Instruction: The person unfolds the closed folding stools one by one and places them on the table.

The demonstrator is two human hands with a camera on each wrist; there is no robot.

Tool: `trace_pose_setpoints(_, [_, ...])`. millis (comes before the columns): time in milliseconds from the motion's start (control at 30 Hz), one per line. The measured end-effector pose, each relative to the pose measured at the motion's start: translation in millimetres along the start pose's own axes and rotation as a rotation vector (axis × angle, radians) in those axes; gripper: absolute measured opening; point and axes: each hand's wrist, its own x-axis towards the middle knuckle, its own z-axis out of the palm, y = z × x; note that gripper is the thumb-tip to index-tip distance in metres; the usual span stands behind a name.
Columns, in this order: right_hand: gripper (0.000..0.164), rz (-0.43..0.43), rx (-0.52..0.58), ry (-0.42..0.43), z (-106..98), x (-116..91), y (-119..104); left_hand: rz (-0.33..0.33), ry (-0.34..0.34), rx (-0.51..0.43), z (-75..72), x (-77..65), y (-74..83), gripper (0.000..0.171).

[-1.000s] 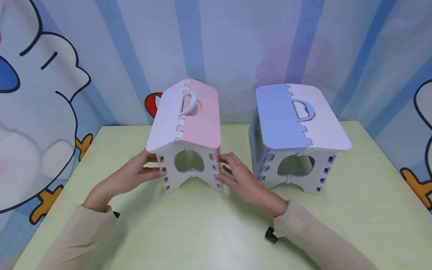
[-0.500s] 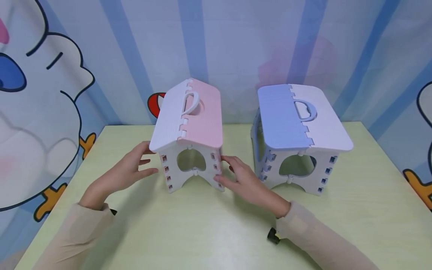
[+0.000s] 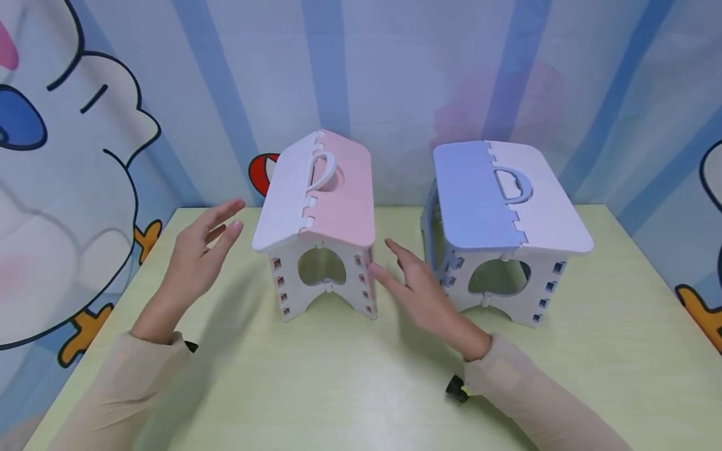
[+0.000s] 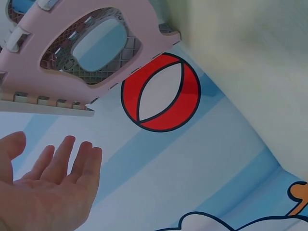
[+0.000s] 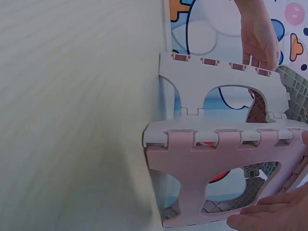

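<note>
A pink-and-white folding step stool (image 3: 343, 219) stands on the table, its top bent upward along the middle hinge like a roof. My left hand (image 3: 194, 257) is raised to the left of it, fingers extended, apart from it and holding nothing. In the left wrist view, that hand (image 4: 53, 185) lies palm up near the white edge of the top. My right hand (image 3: 423, 294) is at the stool's right side with straight fingers. In the right wrist view, its fingers (image 5: 269, 209) lie alongside the pink panel (image 5: 192, 161); whether they touch it, I cannot tell.
A blue-and-white folding step stool (image 3: 474, 194) stands to the right, its top spread flatter, close behind my right hand. Both are on a pale green table (image 3: 316, 382). A striped cartoon curtain (image 3: 395, 81) hangs behind the table.
My left hand has left the pink-and-white stool's side and risen to the left. My right hand's fingers have straightened and lifted off the side. Both stools stay in place.
</note>
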Motion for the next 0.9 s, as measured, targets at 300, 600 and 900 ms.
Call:
trace_pose_setpoints(300, [0.079,-0.007,0.022,0.087,-3,8,-9,0.045,0.017,-0.03,-3.8,3.4,9.2,0.055])
trace_pose_setpoints(600, [0.069,-0.168,0.028,0.114,-12,16,-21,0.025,-0.094,0.006,-4.2,10.8,16.3,0.062])
trace_pose_setpoints(900, [0.075,-0.191,0.045,0.146,-21,29,-40,0.025,-0.157,0.048,-3.1,20.0,29.5,0.064])
